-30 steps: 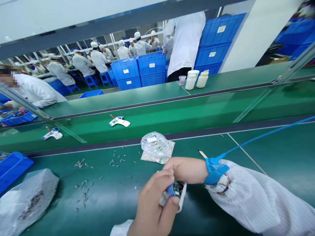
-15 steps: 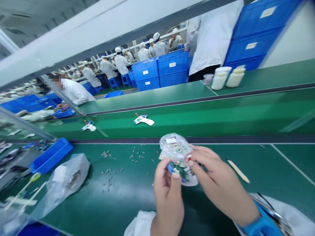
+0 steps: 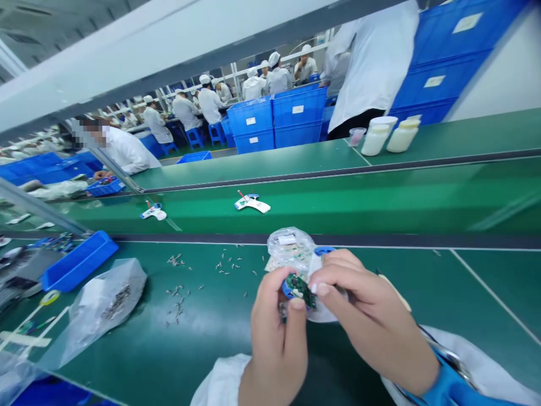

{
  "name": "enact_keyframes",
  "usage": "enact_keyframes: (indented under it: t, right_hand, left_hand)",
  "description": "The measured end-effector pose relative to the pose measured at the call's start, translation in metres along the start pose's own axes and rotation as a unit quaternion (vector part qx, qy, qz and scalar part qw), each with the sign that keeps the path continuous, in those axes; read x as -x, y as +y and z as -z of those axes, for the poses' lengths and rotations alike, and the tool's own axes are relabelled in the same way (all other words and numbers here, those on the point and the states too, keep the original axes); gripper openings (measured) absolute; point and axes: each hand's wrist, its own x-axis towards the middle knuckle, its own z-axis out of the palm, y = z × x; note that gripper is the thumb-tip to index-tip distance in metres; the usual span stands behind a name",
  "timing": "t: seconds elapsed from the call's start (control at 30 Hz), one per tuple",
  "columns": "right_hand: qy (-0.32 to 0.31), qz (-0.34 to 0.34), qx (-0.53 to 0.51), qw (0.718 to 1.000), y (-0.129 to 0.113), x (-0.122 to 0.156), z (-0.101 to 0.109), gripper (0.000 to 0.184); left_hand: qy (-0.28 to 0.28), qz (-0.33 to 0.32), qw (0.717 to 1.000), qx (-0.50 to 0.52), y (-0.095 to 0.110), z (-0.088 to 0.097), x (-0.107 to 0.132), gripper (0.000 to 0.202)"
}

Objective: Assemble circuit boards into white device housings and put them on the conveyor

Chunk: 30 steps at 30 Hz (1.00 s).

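My left hand and my right hand meet over the green bench, both closed round a small white plastic housing with a green circuit board and a blue part in it. The left thumb presses on the board's near edge. My right fingers pinch the housing from the right. A blue wrist strap sits on my right wrist. Just behind the hands lies a clear bag of parts.
Small metal parts are scattered on the bench, left of a larger plastic bag and a blue tray. Two white devices ride the conveyor. White bottles and blue crates stand behind; seated workers fill the background.
The view swung left a second ago, then steadied. My right hand came round onto the housing's right side, and both hands now hold it slightly lower and nearer me.
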Motion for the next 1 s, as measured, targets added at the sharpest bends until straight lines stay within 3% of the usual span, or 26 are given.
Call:
enact_keyframes:
  t: [0.1,0.27,0.43,0.73,0.87,1.0]
  right_hand:
    - [-0.037,0.025,-0.008,0.999,-0.009,-0.006,0.006,0.023]
    - [-0.076,0.058,0.017,0.995,-0.019,-0.009,0.012,0.025]
    - [-0.083,0.081,0.038,0.993,-0.022,-0.009,0.016,0.023]
    - [-0.116,0.107,0.068,0.985,-0.026,-0.012,0.022,0.023]
    - [-0.13,0.105,0.075,0.983,-0.026,-0.012,0.023,0.023]
    - [-0.138,0.102,0.113,0.979,-0.028,-0.011,0.024,0.025]
  left_hand:
    - [-0.002,-0.033,0.999,-0.001,0.009,0.002,-0.003,0.033]
    - [0.056,-0.04,0.996,0.053,0.018,-0.002,-0.002,0.032]
    - [0.02,-0.013,0.996,0.088,0.023,-0.001,0.0,0.036]
    - [0.021,0.024,0.979,0.202,0.029,-0.008,0.003,0.037]
    - [0.029,0.026,0.98,0.195,0.028,-0.008,0.003,0.035]
    - [0.031,-0.007,0.992,0.119,0.024,-0.001,0.0,0.031]
